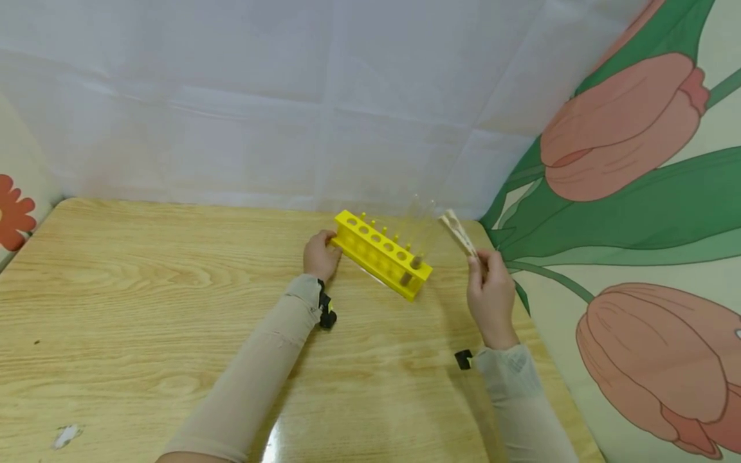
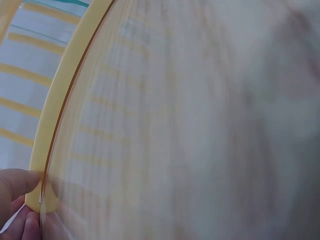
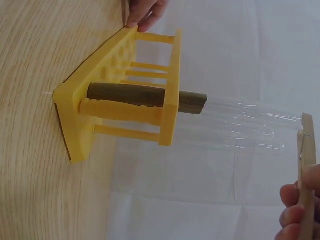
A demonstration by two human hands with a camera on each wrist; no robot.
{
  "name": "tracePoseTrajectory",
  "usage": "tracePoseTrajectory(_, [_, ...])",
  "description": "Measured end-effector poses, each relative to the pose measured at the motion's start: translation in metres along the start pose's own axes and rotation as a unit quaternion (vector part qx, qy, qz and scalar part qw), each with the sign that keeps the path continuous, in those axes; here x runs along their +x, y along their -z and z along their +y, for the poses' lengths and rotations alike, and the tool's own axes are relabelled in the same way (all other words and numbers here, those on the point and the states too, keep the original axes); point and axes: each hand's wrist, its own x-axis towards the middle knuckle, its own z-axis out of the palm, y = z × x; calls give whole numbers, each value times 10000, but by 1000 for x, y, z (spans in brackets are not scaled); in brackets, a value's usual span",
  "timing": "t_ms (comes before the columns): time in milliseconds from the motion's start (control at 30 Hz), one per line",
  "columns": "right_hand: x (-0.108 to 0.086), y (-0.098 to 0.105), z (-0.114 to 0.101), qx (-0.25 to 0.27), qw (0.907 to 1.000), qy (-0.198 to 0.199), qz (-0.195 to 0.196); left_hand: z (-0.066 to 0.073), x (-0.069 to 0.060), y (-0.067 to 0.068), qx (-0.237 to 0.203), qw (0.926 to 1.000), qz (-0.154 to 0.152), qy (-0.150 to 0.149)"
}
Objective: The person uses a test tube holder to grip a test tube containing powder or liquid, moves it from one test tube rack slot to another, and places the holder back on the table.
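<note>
The yellow plastic test-tube rack [image 1: 379,247] stands on the wood-grained counter [image 1: 173,283], its long axis running obliquely from far left to near right. The left hand [image 1: 321,256] grips the base at its far-left end, thumb above and fingers below. Upright tall clear tubes [image 3: 250,106] occupy the opposite end; a dark brownish cylinder [image 3: 192,102] shows there, apparently inside one tube. The exact tube count cannot be told.

The fingers of the right hand [image 1: 491,292] grasp a pale, slim wooden clamp [image 1: 460,233]. In the head view, the tubes lie leftward and slightly beyond those fingers, so the right hand is the nearer. Governing relation, as judged: the clamp's tip slants up and left, beside the tube mouths, across the tubes' vertical axis. Whether tip and glass touch cannot be told.
</note>
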Motion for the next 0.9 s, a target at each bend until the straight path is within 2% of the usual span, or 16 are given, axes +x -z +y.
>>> tracePoseTrajectory(267, [3, 0, -2, -105, 9995, 277, 110, 0, -2, 1, 48, 10000, -14, -77])
tracePoseTrajectory(900, [11, 8, -4, -541, 9973, 498, -3, 0, -2, 1, 45, 9999, -128, 27])
